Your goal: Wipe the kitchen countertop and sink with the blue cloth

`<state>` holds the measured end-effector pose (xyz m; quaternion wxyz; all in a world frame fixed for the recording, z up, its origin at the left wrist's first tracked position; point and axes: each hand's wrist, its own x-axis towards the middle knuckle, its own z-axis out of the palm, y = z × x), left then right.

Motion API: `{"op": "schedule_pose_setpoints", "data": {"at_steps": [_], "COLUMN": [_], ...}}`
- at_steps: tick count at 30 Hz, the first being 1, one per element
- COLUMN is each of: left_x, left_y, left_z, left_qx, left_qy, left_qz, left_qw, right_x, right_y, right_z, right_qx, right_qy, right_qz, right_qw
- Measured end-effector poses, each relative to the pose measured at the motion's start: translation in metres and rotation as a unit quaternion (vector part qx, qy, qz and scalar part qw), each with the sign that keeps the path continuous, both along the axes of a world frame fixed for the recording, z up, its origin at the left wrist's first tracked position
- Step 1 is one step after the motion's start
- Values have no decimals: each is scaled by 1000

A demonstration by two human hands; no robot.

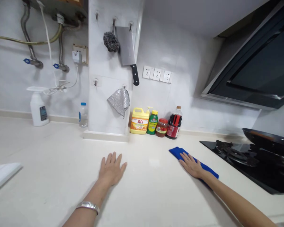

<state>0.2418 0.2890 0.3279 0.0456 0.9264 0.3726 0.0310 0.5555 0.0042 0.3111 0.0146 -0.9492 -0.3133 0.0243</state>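
My left hand (111,168) lies flat on the white countertop (61,164), fingers spread, holding nothing; a silver bracelet sits on that wrist. My right hand (191,164) rests palm down, fingers stretched out, on a blue cloth (177,152) spread on the counter just left of the stove. Part of the cloth is hidden under the hand and forearm.
A black gas hob (241,160) with a dark wok (267,138) is at the right under a range hood (255,72). A yellow detergent jug (139,121), green bottle, red jar and soy sauce bottle (174,123) stand by the wall. A spray bottle (39,108) and water bottle (83,115) stand at the left. A cleaver (127,50) hangs above.
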Motion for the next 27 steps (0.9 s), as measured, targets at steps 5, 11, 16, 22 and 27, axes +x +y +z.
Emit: {"op": "schedule_pose_setpoints", "data": {"at_steps": [5,11,16,22,27], "left_x": [2,5,7,10,12], "left_y": [1,4,3,6,14], "left_z": [0,-3,-2,2,4], "left_qx": [-1,3,5,-38,-72], "left_qy": [11,14,13,4,-75], "left_qz": [3,3,9,14,28], "left_qw": [1000,1000,1000,999,994], "right_x": [11,-20,-60,-100,-145], "right_y": [86,194,247,217,161], "right_z": [14,18,22,28,30], "right_qx": [-11,-4,8,7,29], "right_qy": [26,47,49,46,43], "right_qz": [-73,-4,117,239,385], "right_qw": [997,999,992,970,921]}}
